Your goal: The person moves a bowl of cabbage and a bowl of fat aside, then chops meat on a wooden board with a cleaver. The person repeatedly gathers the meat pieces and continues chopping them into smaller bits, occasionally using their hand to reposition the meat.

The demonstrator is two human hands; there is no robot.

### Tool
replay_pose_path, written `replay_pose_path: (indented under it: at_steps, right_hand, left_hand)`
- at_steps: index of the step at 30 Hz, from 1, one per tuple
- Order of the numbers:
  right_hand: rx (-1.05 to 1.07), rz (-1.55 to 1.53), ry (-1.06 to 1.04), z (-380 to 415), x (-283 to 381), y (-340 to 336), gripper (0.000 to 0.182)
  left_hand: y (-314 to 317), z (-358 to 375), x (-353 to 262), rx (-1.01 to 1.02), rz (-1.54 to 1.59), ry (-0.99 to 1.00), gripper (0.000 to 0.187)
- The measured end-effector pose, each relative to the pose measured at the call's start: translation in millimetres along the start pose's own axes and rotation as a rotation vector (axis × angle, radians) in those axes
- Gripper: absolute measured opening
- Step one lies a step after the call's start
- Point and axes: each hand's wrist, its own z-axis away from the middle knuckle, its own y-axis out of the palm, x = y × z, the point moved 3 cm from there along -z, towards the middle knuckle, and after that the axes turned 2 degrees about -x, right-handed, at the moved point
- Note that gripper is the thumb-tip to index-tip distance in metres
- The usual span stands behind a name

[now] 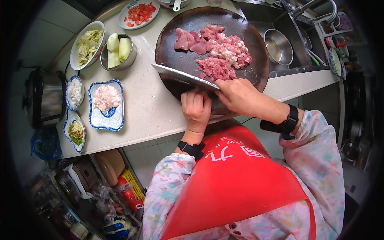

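Observation:
A large round dark chopping board (174, 52) lies on the counter, with raw meat (230, 50) in chopped heaps and larger pieces on its far half. Near the board's front edge, my right hand (236, 95) is closed on a broad cleaver (184, 75), its blade pointing left. My left hand (196, 107) is beside the blade on the near side, fingers curled down at the board's edge. Whatever lies under those fingers is hidden.
Left on the counter are a blue-rimmed plate (96, 122) of pale minced meat, small dishes, a metal bowl (130, 62) of peeled vegetables and a plate of chopped tomato (140, 15). A sink (260, 28) holding a metal bowl is at the right.

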Motion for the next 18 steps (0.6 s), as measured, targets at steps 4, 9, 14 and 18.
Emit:
replay_pose_path:
  at_steps: [4, 9, 14, 18]
  right_hand:
    - [0.011, 0.008, 0.037, 19.3, -1.3, -11.3, 0.014]
    - [0.110, 0.057, 0.054, 42.2, -0.2, -19.4, 0.014]
    - [0.132, 0.075, 0.033, 6.3, 5.0, -4.6, 0.016]
    - [-0.076, -0.035, 0.029, 9.8, -9.2, -2.1, 0.016]
  left_hand:
    - [-1.0, 0.3, 0.6, -0.034, 0.004, 0.014, 0.021]
    - [-0.4, 0.6, -0.3, -0.035, -0.005, 0.011, 0.017]
    - [2.6, 2.2, 0.7, -0.037, -0.018, -0.005, 0.018]
    - [-7.0, 0.4, -2.6, -0.018, 0.018, 0.026, 0.019]
